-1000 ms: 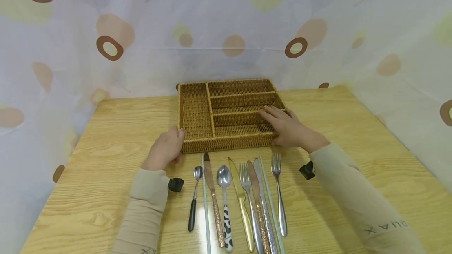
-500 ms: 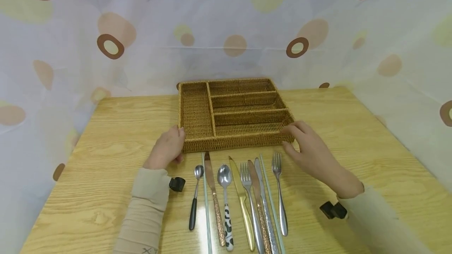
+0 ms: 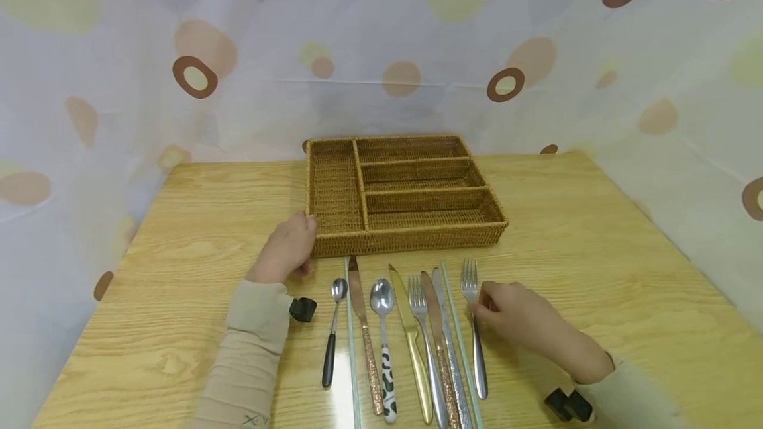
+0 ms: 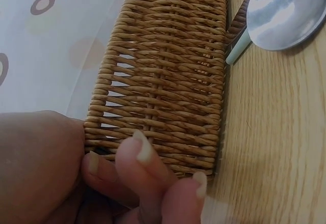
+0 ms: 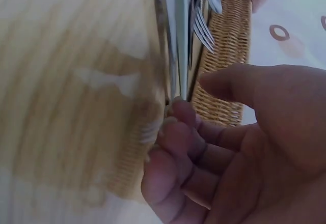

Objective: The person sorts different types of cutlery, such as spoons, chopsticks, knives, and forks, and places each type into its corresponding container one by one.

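Note:
A woven wicker cutlery tray [image 3: 417,239] with several compartments stands at the back of the table. My left hand [image 3: 285,247] grips its near left corner, thumb at the rim; in the left wrist view, curled fingertips [image 4: 140,155] lie against the woven wall [image 4: 158,76]. My right hand [image 3: 521,316] is beside the rightmost silver fork [image 3: 479,363], fingertips right at its neck. In the right wrist view the thumb [image 5: 229,85] stands apart from the loosely bent fingers, near a pale green chopstick [image 5: 181,40].
Left of that fork lie a silver knife [image 3: 448,330], copper-handled knives [image 3: 371,369], another fork [image 3: 430,363], a gold knife [image 3: 412,336], a spotted-handle spoon [image 3: 387,376], pale chopsticks [image 3: 352,349] and a black-handled teaspoon [image 3: 329,359]. A patterned cloth [image 3: 357,104] hangs behind the table.
My right hand has left the tray's right side and come down toward me to the rightmost fork. My left hand stays at the tray's corner.

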Demonstrator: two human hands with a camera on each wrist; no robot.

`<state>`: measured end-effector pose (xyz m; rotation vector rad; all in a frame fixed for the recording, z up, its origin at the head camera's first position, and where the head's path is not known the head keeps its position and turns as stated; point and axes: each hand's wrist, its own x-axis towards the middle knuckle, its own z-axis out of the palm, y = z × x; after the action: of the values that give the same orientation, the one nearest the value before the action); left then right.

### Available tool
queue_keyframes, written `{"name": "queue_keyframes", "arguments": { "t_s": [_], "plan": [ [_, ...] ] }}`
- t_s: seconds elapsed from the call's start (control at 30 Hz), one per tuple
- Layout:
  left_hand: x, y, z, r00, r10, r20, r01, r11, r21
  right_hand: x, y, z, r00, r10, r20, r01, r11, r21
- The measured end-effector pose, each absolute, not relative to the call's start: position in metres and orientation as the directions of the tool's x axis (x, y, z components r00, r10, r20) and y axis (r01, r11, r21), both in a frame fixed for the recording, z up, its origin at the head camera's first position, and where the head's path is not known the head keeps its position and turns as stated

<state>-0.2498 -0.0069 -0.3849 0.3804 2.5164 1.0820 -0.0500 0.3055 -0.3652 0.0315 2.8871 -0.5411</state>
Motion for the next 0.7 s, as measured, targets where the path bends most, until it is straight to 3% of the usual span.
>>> {"name": "queue_keyframes", "arguments": {
  "t_s": [0.33,0.7],
  "plan": [
    [-0.248,-0.005,-0.384,-0.892,0.386,-0.235,0.083,0.652,0.754,-0.050,0.295,-0.380,-0.976,0.049,-0.214,0.122,0.931,-0.343],
    [-0.249,-0.006,-0.383,-0.892,0.386,-0.234,0.087,0.655,0.751,-0.052,0.291,-0.383,-0.974,0.089,-0.207,0.169,0.898,-0.407]
  ]
}}
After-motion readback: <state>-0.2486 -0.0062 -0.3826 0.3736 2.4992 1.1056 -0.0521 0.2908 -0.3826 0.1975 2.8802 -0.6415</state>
